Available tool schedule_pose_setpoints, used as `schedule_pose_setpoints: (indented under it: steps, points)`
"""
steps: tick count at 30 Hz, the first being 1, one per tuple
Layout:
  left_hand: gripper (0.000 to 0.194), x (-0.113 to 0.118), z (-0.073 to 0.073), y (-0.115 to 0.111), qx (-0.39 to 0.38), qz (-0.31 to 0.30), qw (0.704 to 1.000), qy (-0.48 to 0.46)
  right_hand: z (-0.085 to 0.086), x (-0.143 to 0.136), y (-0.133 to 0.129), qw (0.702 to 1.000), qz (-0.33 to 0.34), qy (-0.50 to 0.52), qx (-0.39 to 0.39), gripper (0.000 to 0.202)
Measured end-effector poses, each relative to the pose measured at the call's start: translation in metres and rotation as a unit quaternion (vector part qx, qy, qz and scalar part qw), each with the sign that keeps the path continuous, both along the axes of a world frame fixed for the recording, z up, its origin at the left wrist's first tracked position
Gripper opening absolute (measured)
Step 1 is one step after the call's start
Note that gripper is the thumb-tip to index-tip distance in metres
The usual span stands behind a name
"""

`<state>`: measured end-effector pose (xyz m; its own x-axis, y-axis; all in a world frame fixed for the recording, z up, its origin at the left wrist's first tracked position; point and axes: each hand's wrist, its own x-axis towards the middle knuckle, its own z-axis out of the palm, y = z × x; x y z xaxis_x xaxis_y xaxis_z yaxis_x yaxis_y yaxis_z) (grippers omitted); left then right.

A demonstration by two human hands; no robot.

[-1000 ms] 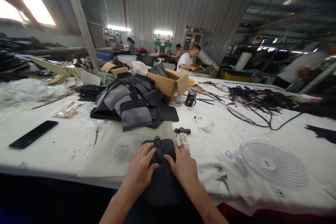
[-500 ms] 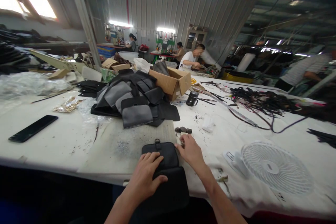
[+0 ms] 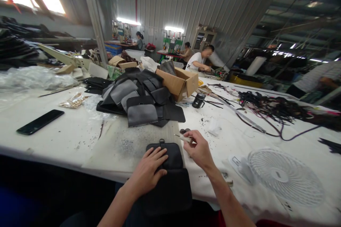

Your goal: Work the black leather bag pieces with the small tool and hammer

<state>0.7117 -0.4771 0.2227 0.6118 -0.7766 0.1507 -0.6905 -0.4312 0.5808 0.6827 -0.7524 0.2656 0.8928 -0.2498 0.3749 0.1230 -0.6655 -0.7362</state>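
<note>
A black leather bag piece [image 3: 174, 154] with a small ring [image 3: 161, 141] at its top lies at the table's front edge. Its lower part hangs toward my lap. My left hand [image 3: 149, 168] rests flat on it, fingers spread. Just to the right, my right hand [image 3: 199, 149] is closed round the pale handle of an awl [image 3: 185, 138], raised above the table, its thin metal point facing left and apart from the leather. Behind it sits a hammer [image 3: 183, 131], mostly hidden by the hand.
A pale work board [image 3: 106, 152] lies left of the bag piece. Beyond it are a heap of black leather pieces [image 3: 142, 113], a cardboard box [image 3: 177, 85] and a dark cup [image 3: 198, 100]. A phone [image 3: 39, 122] lies left, a white fan [image 3: 282, 173] right. Several people sit or stand farther off.
My right hand has lifted the awl from beside the hammer, and its point now shows. My left hand stays on the leather. The view has shifted slightly.
</note>
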Motion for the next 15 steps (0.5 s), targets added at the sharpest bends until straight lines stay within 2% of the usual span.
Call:
schedule_pose_setpoints:
  steps: [2,4,6,8,12,15]
  points:
    - [0.059,0.000,0.002,-0.001,-0.015,0.012,1.000,0.010,0.006,0.004,0.014,0.998,0.048,-0.003,0.049,0.032]
    - [0.052,0.000,0.003,0.000,-0.040,0.049,0.998,0.002,0.007,0.010,0.028,0.994,0.083,-0.002,0.069,0.034]
    - [0.051,0.001,0.002,0.003,-0.056,0.071,0.996,-0.015,0.003,0.015,0.039,0.991,0.117,-0.001,0.067,0.033]
    - [0.055,0.003,0.000,0.007,-0.061,0.063,0.996,-0.024,-0.005,0.019,0.045,0.985,0.150,0.003,0.082,0.037]
    - [0.059,0.005,0.001,0.011,-0.064,0.061,0.996,-0.011,-0.030,0.029,0.047,0.980,0.126,0.013,0.152,0.049]
    - [0.057,0.004,0.002,0.011,-0.067,0.072,0.995,-0.003,-0.042,0.035,0.047,0.978,0.114,0.012,0.175,0.050]
